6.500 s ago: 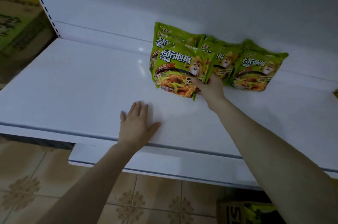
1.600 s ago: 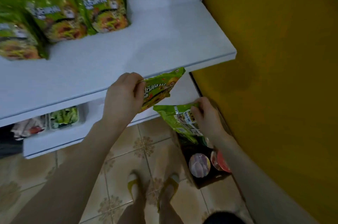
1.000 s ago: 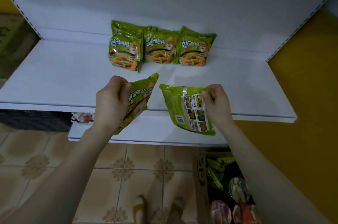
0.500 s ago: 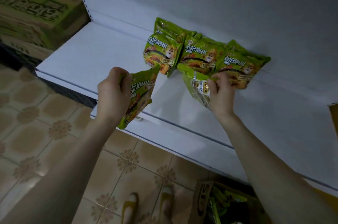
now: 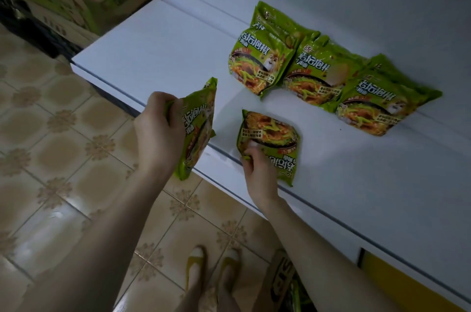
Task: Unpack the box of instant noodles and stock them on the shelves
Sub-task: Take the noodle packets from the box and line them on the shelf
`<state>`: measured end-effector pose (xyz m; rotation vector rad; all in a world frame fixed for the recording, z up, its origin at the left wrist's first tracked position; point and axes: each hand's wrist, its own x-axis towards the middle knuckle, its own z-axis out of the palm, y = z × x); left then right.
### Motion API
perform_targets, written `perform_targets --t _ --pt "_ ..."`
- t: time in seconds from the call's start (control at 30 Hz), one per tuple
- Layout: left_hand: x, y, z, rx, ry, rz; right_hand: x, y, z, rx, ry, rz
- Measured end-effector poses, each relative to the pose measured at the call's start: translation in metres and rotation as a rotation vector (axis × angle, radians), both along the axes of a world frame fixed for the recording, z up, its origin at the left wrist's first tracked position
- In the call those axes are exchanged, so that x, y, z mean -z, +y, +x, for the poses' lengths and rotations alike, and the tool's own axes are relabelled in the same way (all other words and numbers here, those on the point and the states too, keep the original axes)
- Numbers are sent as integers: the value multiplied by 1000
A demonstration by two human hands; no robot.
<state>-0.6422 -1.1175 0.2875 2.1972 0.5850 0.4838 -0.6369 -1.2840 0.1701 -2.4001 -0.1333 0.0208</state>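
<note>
Newly flipped face-up, one noodle packet (image 5: 272, 140) lies on the shelf (image 5: 158, 51), pinched by right hand (image 5: 257, 174); left hand (image 5: 159, 133) grips second packet (image 5: 200, 123) labelled 老坛泡椒.

The floor box (image 5: 281, 279) runs off the bottom edge, its contents too dark to tell.

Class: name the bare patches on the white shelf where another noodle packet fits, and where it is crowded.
Bare: the shelf left of the back row; right of the flat packet the right hand pinches. Crowded: the back row, packets overlapping.
</note>
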Motion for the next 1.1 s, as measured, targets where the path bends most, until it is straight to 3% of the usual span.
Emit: perform_targets --t 0.13,0.23,0.3,0.37,0.5,0.7,0.83,1.1 --pt "0 7 1 12 -10 -8 -6 0 4 -46 65 74" --pt "0 7 2 46 -17 -11 -17 -14 16 60 89 191" --pt "1 7 3 62 -21 -7 -21 -28 26 118 43 151" --pt "3 6 3 74 -23 1 -25 -40 33 62 33 27" --pt "4 8 -1 86 -40 10 -32 -35 48 -366 8 -276" --pt "4 22 -5 26 -45 -9 -33 -4 72 -726 211 -722" --pt "7 26 -6 -5 -46 6 -33 -7 87 -669 156 -677" --pt "5 20 -7 -10 -55 -14 -53 -41 105 -374 31 -403"
